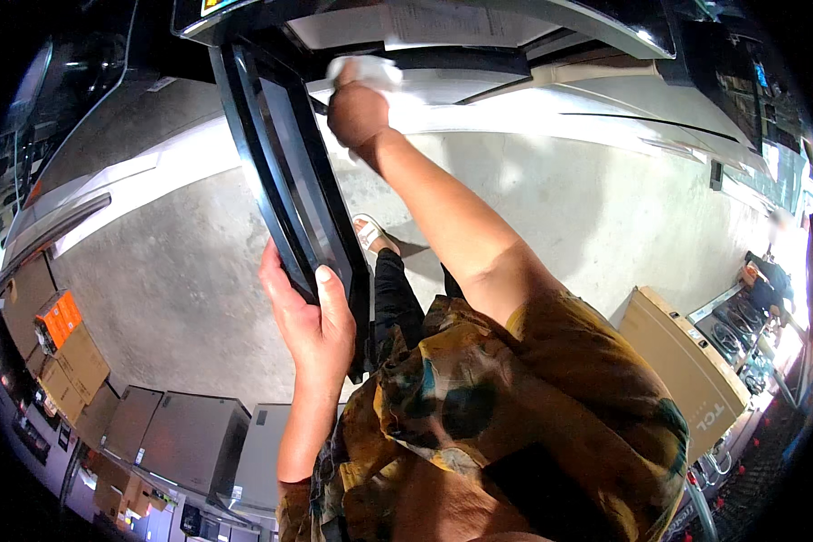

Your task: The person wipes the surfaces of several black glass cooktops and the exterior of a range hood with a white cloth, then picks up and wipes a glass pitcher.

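My left hand (311, 318) grips the near edge of an open, black-framed appliance door (291, 169), with the thumb on its inner face. A glossy glass or plastic panel is set in the door's frame. My right hand (359, 112) is shut on a white cloth (383, 71), slightly blurred. The cloth is by the front opening of the appliance (420, 27), near the door's far end; whether it touches a surface I cannot tell. Inside the opening is a pale panel bearing a printed sheet (447, 24). My fingertips under the cloth are partly hidden.
White and grey appliances (657, 101) line the far side. A large TCL carton (684, 366) stands on the concrete floor (162, 237) at right, with a person (765, 284) beyond it. Grey refrigerators (190, 433), cartons (74, 366) and an orange box (59, 318) are at lower left.
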